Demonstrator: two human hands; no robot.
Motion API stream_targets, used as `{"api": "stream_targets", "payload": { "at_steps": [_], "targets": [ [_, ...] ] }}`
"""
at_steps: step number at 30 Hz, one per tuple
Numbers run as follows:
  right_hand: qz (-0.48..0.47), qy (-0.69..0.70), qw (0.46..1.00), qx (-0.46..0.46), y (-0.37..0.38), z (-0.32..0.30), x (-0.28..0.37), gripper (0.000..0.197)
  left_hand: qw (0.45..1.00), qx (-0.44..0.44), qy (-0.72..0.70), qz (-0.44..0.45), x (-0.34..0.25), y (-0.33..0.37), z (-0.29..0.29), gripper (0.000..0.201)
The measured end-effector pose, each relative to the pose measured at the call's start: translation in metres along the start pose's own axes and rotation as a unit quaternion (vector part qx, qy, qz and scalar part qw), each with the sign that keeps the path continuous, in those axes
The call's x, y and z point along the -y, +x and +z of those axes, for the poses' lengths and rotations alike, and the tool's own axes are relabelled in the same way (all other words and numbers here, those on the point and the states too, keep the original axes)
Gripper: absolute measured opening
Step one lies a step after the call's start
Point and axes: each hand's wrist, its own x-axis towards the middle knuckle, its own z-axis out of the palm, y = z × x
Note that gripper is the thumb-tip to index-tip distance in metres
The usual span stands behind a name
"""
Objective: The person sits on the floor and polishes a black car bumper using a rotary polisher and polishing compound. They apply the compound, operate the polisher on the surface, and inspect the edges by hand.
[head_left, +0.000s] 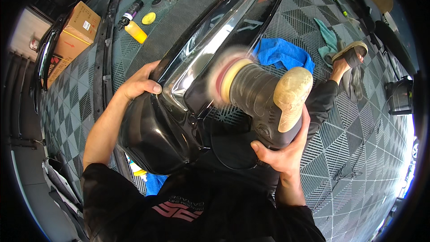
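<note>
A long glossy black car bumper runs from my lap away to the top of the view, with bright reflections along its ridge. My left hand grips its left edge, thumb on top and the fingers hidden beneath. My right hand is wrapped around the rear of a dark power polisher with a worn, pale-capped end. The round pad at its front is blurred, as if spinning, and meets the bumper's right side. A crumpled blue towel lies just beyond the polisher.
Left of the bumper lie a yellow bottle, a dark spray bottle and a yellow pad. A cardboard box stands farther left. My sandalled foot rests near a green cloth, with a black bucket beyond.
</note>
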Motion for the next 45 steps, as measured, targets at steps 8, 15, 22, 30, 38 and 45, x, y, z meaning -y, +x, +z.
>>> {"api": "stream_targets", "payload": {
  "at_steps": [8,15,22,30,38,45],
  "targets": [
    [-0.079,-0.04,0.996,0.027,-0.004,0.007,0.008,0.109,1.0,-0.001,0.009,0.007,-0.01,0.013,-0.002,0.101],
    [-0.056,-0.038,0.998,0.013,0.0,-0.001,0.006,0.108,1.0,-0.007,0.007,0.003,-0.015,0.011,0.001,0.102],
    [-0.051,-0.039,0.996,0.055,-0.002,-0.007,0.011,0.109,1.0,-0.011,0.011,-0.001,-0.019,0.01,-0.005,0.102],
    [-0.015,0.013,1.0,-0.007,0.017,-0.01,0.007,0.112,0.999,-0.039,0.022,0.012,-0.029,0.013,-0.003,0.104],
    [0.009,0.069,0.996,-0.055,0.028,-0.011,0.02,0.112,0.997,-0.073,0.004,0.031,-0.045,0.015,-0.001,0.102],
    [0.032,0.146,0.986,-0.079,0.036,-0.015,0.032,0.116,0.996,-0.071,0.033,0.049,-0.045,0.018,0.002,0.095]
  ]
}}
